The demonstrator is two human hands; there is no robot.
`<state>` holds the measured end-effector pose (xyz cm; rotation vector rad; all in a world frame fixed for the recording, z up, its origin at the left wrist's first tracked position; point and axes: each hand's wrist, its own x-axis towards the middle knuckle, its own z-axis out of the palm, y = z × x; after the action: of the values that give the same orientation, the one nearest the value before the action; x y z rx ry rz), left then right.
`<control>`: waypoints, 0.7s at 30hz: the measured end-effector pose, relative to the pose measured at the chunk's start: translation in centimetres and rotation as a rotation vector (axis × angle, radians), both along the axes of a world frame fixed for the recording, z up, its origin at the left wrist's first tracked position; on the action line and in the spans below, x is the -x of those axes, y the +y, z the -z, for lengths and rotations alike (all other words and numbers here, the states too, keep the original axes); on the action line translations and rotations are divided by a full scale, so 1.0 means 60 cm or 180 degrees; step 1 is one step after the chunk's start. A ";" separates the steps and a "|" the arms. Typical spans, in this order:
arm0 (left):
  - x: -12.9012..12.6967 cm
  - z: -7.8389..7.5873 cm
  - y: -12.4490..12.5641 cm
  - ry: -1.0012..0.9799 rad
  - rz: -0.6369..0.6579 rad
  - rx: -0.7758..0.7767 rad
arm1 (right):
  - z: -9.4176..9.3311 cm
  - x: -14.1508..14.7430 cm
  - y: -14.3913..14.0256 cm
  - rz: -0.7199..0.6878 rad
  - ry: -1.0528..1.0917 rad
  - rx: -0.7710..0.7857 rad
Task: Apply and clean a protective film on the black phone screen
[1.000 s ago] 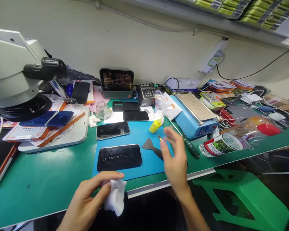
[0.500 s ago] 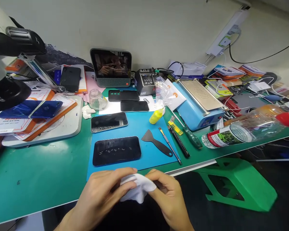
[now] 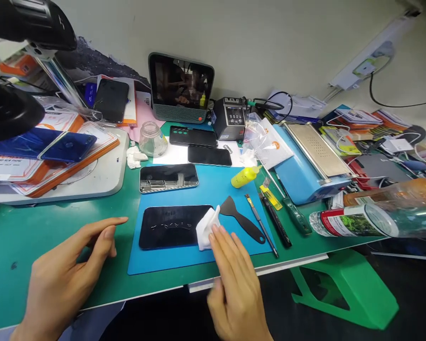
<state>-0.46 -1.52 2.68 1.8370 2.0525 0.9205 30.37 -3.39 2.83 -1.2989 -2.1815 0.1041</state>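
A black phone screen [image 3: 170, 226] lies flat on the blue mat [image 3: 206, 189] near the bench's front edge. My right hand [image 3: 234, 284] presses a white wipe [image 3: 207, 228] onto the screen's right end with its fingertips. My left hand [image 3: 67, 279] hovers over the green bench top to the left of the mat, fingers loosely apart, holding nothing. A black scraper [image 3: 242, 219] lies just right of the wipe.
Another phone [image 3: 168, 177] lies behind the screen, with a yellow bottle [image 3: 244, 176], a brush and pens [image 3: 275, 222] to the right. A blue heating plate [image 3: 310, 166], a lying plastic bottle [image 3: 376, 218], a small monitor [image 3: 181, 87] and a microscope base [image 3: 57, 166] ring the mat.
The wipe went from both hands at the bench edge to my right hand alone, which moved it forward onto the screen. My left hand let go and shifted left.
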 end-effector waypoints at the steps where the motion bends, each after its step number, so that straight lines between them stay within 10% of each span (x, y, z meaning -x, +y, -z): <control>1: 0.002 0.003 0.002 -0.0023 0.0055 -0.0009 | 0.001 -0.002 -0.004 -0.0037 -0.0160 -0.0024; 10: -0.003 0.034 0.032 0.0379 0.1122 -0.0208 | 0.020 0.005 0.005 -0.0172 -0.1291 0.0003; 21: -0.007 0.052 0.035 0.0815 0.1337 -0.0088 | 0.001 0.003 0.050 -0.0209 -0.1162 0.0320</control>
<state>-0.01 0.58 -0.42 2.3786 1.6743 0.6289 30.18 -0.40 2.76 -1.3898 -2.5558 0.0014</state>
